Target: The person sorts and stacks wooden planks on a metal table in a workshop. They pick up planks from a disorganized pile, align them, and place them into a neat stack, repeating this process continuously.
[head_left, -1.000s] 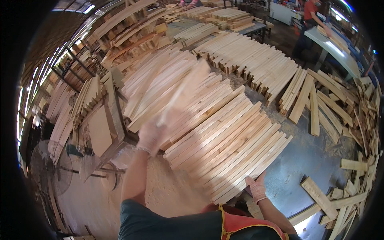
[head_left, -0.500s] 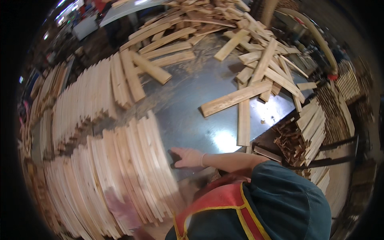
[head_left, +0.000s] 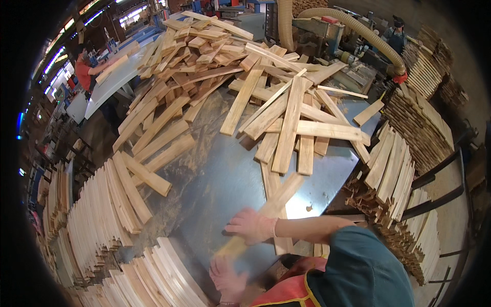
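A short pale wooden board (head_left: pixel 282 197) lies slantwise over the metal tabletop, its near end blurred by motion. My right hand (head_left: pixel 251 225), in a thin pinkish glove, is closed across the board's middle. At the near end of the same board is my left hand (head_left: pixel 227 279), smeared by motion, its fingers bent around that end. To the left of my hands, a row of upright boards (head_left: pixel 171 271) stands packed edge to edge. Beyond the right hand, loose boards (head_left: pixel 291 125) lie criss-crossed in a heap.
The metal table (head_left: pixel 204 204) carries sawdust and a second upright row of boards (head_left: pixel 99 210) at left. Stacked wood (head_left: pixel 394 163) and a dark metal frame (head_left: pixel 432 204) stand right. A ribbed hose (head_left: pixel 353 20) arches behind. Other people (head_left: pixel 84 71) are farther off.
The view has swung up toward the heap. My left hand has left the upright row and come to the board's near end. My right hand, empty before, now holds the board.
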`<action>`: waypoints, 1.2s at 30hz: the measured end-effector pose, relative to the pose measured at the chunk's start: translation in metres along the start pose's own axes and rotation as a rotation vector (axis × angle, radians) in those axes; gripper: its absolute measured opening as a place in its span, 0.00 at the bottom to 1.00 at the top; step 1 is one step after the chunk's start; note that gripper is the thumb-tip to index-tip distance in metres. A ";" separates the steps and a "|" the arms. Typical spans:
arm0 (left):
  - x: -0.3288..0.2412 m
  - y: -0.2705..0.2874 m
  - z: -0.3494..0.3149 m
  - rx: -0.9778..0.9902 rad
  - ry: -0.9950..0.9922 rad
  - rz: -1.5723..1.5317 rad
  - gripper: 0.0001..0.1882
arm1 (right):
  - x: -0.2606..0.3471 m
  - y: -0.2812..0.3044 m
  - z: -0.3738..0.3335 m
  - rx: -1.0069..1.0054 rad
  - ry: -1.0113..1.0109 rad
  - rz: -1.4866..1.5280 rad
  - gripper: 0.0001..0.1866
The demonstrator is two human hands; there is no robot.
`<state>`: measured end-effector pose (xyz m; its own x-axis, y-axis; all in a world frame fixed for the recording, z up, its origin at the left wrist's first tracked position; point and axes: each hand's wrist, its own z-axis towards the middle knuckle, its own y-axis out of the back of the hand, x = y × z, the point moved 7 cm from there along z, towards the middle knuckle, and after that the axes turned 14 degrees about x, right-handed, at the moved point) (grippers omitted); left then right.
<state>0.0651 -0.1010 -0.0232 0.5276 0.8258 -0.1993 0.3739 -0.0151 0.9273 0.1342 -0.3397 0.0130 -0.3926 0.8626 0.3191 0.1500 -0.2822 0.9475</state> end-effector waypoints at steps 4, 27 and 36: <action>-0.021 -0.027 0.058 0.023 -0.012 0.092 0.57 | -0.155 0.066 -0.047 -0.566 -0.667 0.158 0.24; 0.114 -0.158 -0.154 0.312 0.127 -1.695 0.27 | -0.130 0.050 -0.048 -0.666 -0.439 1.454 0.23; 0.105 -0.070 -0.143 -0.126 0.405 -1.195 0.26 | 0.153 -0.145 0.004 0.370 -0.531 0.981 0.34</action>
<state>-0.0145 0.0677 -0.0639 -0.3661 0.4004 -0.8400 0.3675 0.8915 0.2648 0.0558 -0.1646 -0.0759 0.4518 0.4356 0.7786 0.4672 -0.8590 0.2095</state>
